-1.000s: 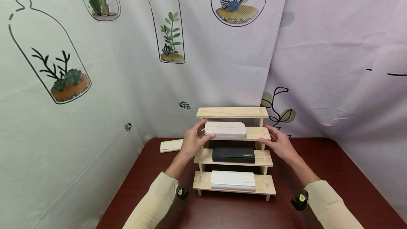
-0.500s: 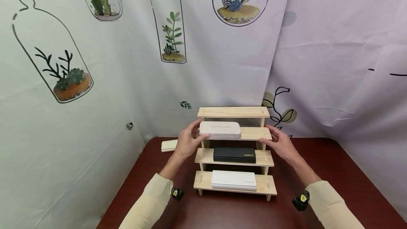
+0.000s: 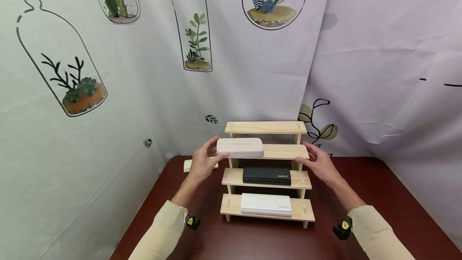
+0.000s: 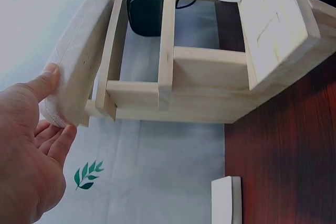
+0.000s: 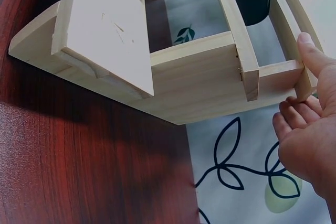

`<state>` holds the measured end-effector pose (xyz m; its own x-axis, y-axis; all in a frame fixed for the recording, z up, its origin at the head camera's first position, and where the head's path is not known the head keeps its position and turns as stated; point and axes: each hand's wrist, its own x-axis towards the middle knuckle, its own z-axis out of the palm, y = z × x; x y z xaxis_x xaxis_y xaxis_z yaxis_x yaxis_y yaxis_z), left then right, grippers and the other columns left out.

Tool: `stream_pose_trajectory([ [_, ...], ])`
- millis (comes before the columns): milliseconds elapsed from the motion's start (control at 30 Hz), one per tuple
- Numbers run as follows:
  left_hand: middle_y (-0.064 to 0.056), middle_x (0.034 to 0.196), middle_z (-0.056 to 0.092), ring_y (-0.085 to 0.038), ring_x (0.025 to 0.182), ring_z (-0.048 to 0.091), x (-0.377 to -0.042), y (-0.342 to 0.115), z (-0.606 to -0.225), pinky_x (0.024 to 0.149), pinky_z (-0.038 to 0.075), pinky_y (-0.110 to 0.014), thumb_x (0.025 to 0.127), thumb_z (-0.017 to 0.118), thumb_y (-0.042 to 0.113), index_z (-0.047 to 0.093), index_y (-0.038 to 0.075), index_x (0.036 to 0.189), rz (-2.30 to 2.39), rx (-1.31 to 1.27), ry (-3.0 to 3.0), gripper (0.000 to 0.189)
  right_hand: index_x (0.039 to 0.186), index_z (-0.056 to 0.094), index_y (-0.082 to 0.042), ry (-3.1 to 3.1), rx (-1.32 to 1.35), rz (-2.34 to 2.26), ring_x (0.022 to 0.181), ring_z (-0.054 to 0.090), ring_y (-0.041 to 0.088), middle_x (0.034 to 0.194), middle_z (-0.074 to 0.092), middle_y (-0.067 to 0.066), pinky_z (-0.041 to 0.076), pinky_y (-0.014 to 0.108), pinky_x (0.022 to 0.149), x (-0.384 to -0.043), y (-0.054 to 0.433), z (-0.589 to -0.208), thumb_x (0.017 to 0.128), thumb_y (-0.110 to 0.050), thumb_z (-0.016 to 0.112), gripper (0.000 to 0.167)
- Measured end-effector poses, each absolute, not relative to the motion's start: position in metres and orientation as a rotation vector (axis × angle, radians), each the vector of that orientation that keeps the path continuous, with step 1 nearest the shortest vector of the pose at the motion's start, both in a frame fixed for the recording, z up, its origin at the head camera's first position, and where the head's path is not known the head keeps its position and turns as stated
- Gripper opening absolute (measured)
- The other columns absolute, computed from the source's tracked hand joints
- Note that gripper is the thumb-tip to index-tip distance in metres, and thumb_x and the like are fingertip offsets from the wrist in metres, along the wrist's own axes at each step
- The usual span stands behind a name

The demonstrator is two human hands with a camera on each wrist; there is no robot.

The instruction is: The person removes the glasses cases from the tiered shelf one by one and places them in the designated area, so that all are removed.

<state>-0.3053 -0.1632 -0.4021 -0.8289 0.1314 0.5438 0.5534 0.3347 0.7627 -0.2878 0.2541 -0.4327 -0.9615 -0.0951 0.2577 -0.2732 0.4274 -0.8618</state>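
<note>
A four-tier wooden display stand [image 3: 225, 202] stands on the table. On its second shelf from the top lies a pale, rounded glasses case [image 3: 240, 147], its left end jutting past the shelf. My left hand [image 3: 202, 164] grips that end, thumb in front and fingers behind; the left wrist view shows the thumb on the case's [image 4: 84, 61] side. At the shelf's right end, my right hand [image 3: 320, 164] pinches the board between thumb and fingers. Below sit a black case [image 3: 266, 175] and, on the lowest shelf, a white case [image 3: 266, 204].
A cream flat case [image 3: 187, 166] lies on the dark red table [image 3: 252, 242], behind the left hand. A printed cloth backdrop [image 3: 231, 91] hangs close behind the stand. The top shelf [image 3: 265, 127] is bare wood.
My left hand has moved left, sliding the pale glasses case along the shelf until its end overhangs. The right hand keeps its hold on the shelf's right end.
</note>
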Motion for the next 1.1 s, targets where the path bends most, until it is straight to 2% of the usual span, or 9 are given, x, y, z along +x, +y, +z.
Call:
stream_pose_trajectory([
  [267, -0.019, 0.146, 0.063, -0.033, 0.132, 0.064, -0.301, -0.182, -0.401, 0.102, 0.055, -0.031, 0.088, 0.088, 0.008, 0.056, -0.002, 0.150, -1.447, -0.588, -2.218, 0.070, 0.164, 0.029, 0.005, -2.498, 0.329, 1.568, 0.149, 0.041, 0.046, 0.163, 0.039, 0.030, 0.042, 0.056, 0.113, -0.287, 0.254, -0.433, 0.100, -0.029, 0.078, 0.088],
  [533, -0.020, 0.148, 0.061, -0.035, 0.133, 0.062, -0.295, -0.201, -0.402, 0.102, 0.054, -0.027, 0.087, 0.089, 0.009, 0.057, 0.000, 0.150, -1.454, -0.553, -2.183, 0.071, 0.165, 0.029, 0.004, -2.499, 0.332, 1.572, 0.149, 0.042, 0.045, 0.164, 0.039, 0.029, 0.043, 0.056, 0.113, -0.286, 0.254, -0.432, 0.100, -0.030, 0.079, 0.088],
  [733, -0.018, 0.149, 0.061, -0.032, 0.133, 0.063, -0.291, -0.216, -0.404, 0.103, 0.055, -0.034, 0.087, 0.089, 0.010, 0.058, 0.003, 0.150, -1.449, -0.480, -2.180, 0.071, 0.165, 0.029, 0.005, -2.496, 0.340, 1.575, 0.149, 0.042, 0.045, 0.163, 0.039, 0.029, 0.043, 0.056, 0.112, -0.285, 0.254, -0.432, 0.100, -0.028, 0.078, 0.087],
  [1000, -0.031, 0.147, 0.058, -0.043, 0.136, 0.058, -0.274, -0.227, -0.398, 0.106, 0.051, -0.050, 0.088, 0.084, -0.004, 0.053, -0.008, 0.150, -1.426, -0.437, -2.178, 0.069, 0.165, 0.029, 0.005, -2.497, 0.336, 1.575, 0.149, 0.041, 0.046, 0.164, 0.039, 0.030, 0.043, 0.056, 0.113, -0.286, 0.254, -0.432, 0.100, -0.029, 0.078, 0.088],
  [1100, -0.034, 0.146, 0.056, -0.046, 0.134, 0.058, -0.265, -0.228, -0.391, 0.107, 0.050, -0.047, 0.089, 0.083, -0.005, 0.052, -0.011, 0.149, -1.431, -0.447, -2.172, 0.067, 0.165, 0.029, 0.005, -2.497, 0.336, 1.575, 0.149, 0.041, 0.046, 0.164, 0.038, 0.030, 0.043, 0.056, 0.113, -0.286, 0.254, -0.432, 0.100, -0.029, 0.078, 0.088],
])
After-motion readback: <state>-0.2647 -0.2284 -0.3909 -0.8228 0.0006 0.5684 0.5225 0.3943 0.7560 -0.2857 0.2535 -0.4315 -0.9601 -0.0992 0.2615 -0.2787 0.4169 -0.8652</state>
